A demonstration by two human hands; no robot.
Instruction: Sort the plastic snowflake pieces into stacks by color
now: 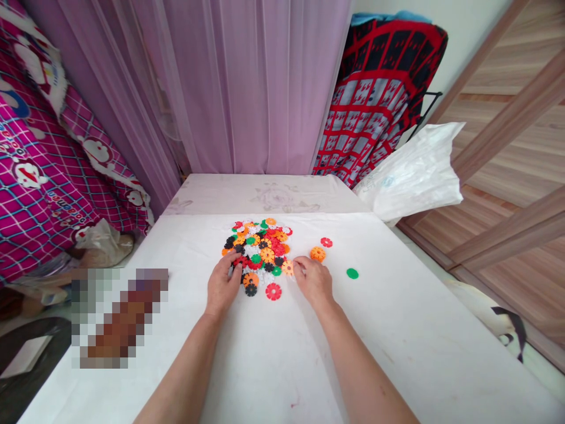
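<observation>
A heap of notched plastic discs in red, orange, green, black and white (267, 254) lies on the white-covered table. My left hand (224, 282) rests at the heap's left edge, fingers apart and touching discs there. At the right edge, my right hand (314, 281) has thumb and fingers pinched on a light orange disc (287, 268). A red disc (273, 291) lies in front of the heap, between my hands. Beyond my right hand are orange discs (318, 254), a red disc (326, 242) and a green disc (352, 273).
The table's white cover (273, 365) stretches toward me, with a flowered cloth (282, 197) at its far end. A white plastic bag (415, 176) hangs by the right far corner. A blurred-out patch (121, 318) covers the left side. Purple curtains (265, 88) hang behind.
</observation>
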